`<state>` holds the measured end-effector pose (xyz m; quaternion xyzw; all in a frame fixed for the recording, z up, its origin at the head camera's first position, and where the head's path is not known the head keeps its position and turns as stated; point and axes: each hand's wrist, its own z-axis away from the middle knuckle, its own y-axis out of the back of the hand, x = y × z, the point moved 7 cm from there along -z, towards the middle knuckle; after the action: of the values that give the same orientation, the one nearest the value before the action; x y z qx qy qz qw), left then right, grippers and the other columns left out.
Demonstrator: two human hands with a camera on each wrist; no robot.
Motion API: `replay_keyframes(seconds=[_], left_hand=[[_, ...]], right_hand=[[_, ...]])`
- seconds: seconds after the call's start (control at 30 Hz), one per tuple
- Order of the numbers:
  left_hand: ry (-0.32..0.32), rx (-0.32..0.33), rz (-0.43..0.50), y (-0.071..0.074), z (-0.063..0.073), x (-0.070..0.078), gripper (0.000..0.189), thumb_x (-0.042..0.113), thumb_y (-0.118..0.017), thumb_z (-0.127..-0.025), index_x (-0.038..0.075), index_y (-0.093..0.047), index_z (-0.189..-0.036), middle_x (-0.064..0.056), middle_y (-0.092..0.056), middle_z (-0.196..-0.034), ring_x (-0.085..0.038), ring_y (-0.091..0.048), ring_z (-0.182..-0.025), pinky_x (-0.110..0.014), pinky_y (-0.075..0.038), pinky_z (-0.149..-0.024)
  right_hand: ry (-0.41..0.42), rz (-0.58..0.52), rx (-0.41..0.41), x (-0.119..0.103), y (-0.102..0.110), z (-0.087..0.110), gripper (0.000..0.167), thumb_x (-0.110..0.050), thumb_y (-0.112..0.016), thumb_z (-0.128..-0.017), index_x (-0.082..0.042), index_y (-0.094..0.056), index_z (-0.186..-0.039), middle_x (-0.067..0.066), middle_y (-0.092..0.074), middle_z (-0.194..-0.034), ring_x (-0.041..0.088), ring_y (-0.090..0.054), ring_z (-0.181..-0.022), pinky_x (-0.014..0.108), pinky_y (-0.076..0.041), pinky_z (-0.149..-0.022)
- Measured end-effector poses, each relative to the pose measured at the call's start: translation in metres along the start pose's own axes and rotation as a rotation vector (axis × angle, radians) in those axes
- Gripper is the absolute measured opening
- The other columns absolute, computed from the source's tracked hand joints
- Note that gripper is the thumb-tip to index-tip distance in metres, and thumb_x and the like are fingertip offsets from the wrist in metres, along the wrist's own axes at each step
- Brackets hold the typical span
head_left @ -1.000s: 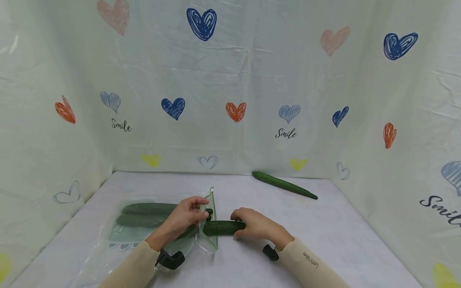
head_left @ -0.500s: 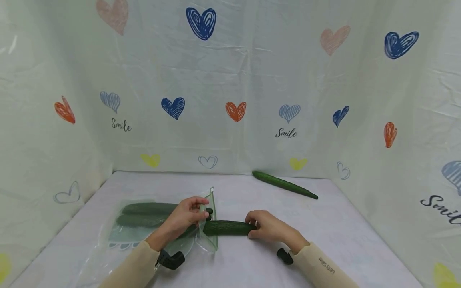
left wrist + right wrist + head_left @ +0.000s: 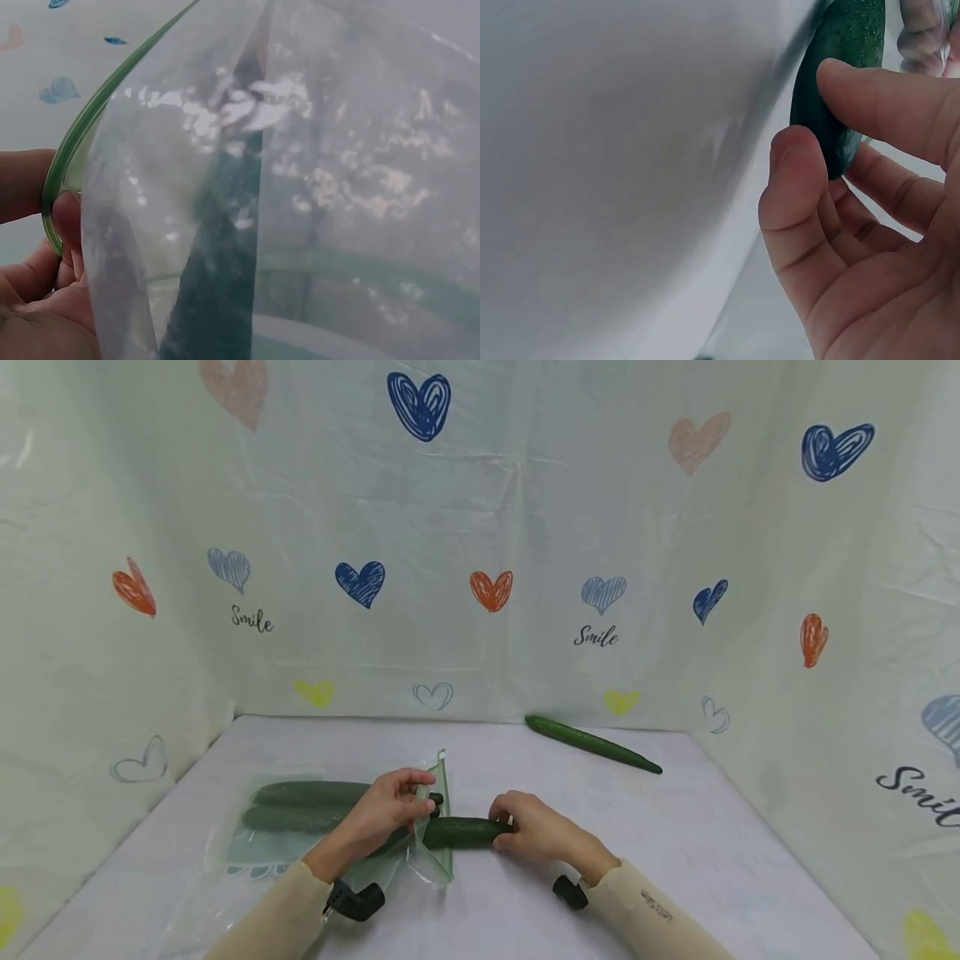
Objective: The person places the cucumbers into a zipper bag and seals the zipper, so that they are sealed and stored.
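A clear zip bag with a green zip edge lies on the table, its mouth facing right. My left hand pinches the rim of that mouth; in the left wrist view the fingers hold the green zip strip. Two cucumbers lie inside the bag, seen through the plastic. Another cucumber sticks out of the mouth, its left part inside. My right hand grips its outer end, with thumb and fingers around the tip of the cucumber in the right wrist view.
A loose cucumber lies at the back right of the table, near the wall. White sheeting printed with hearts hangs around the back and sides. The table is covered in white.
My right hand first shifts right with the cucumber, showing more of it outside the bag, then returns left, and the cucumber sits deeper again. My left hand stays put on the rim.
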<state>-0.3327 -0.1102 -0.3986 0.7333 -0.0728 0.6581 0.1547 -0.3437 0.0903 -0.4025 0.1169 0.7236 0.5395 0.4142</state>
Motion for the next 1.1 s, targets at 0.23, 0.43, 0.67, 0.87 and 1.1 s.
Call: replay_keyframes(seconds=[0.23,0.43,0.67,0.87,1.1], left_hand=[[-0.008,0.003,0.022,0.000,0.001,0.003,0.041,0.001,-0.062,-0.090,-0.011,-0.048,-0.126,-0.008,-0.042,-0.087,-0.012,-0.040,-0.061,-0.029,-0.043,-0.057],[-0.006,-0.001,0.033,0.000,0.001,0.003,0.042,0.002,-0.063,-0.090,-0.011,-0.047,-0.127,-0.007,-0.040,-0.087,-0.011,-0.038,-0.060,-0.027,-0.042,-0.057],[-0.010,-0.010,0.023,-0.001,0.001,0.005,0.042,0.002,-0.062,-0.090,-0.011,-0.047,-0.127,-0.008,-0.042,-0.087,-0.012,-0.040,-0.061,-0.028,-0.043,-0.057],[-0.009,-0.008,0.024,-0.001,0.002,0.006,0.045,0.005,-0.065,-0.090,-0.010,-0.046,-0.128,-0.008,-0.044,-0.087,-0.013,-0.042,-0.061,-0.029,-0.044,-0.056],[-0.005,-0.003,0.023,-0.001,0.001,0.005,0.043,0.003,-0.064,-0.090,-0.010,-0.047,-0.127,-0.008,-0.044,-0.087,-0.012,-0.041,-0.061,-0.028,-0.044,-0.057]], right_hand=[[0.037,-0.006,-0.017,-0.021,-0.005,-0.016,0.017,-0.013,-0.073,-0.084,-0.012,-0.065,-0.100,-0.007,-0.057,-0.090,0.007,-0.053,-0.082,0.023,-0.045,-0.073],[0.073,-0.056,-0.014,-0.035,-0.014,-0.032,0.015,-0.009,-0.073,-0.083,-0.010,-0.066,-0.096,-0.007,-0.060,-0.087,0.006,-0.054,-0.078,0.020,-0.045,-0.069],[0.080,-0.112,-0.002,-0.040,-0.025,-0.043,0.018,-0.004,-0.074,-0.080,-0.010,-0.066,-0.095,-0.006,-0.061,-0.087,0.001,-0.055,-0.072,0.018,-0.047,-0.066],[0.068,-0.168,0.017,-0.045,-0.028,-0.047,0.020,-0.001,-0.073,-0.079,-0.007,-0.066,-0.097,-0.004,-0.063,-0.088,0.001,-0.057,-0.071,0.019,-0.048,-0.064],[0.055,-0.153,0.019,-0.043,-0.031,-0.048,0.018,-0.001,-0.074,-0.079,-0.008,-0.066,-0.094,-0.006,-0.062,-0.083,0.001,-0.056,-0.070,0.019,-0.048,-0.065]])
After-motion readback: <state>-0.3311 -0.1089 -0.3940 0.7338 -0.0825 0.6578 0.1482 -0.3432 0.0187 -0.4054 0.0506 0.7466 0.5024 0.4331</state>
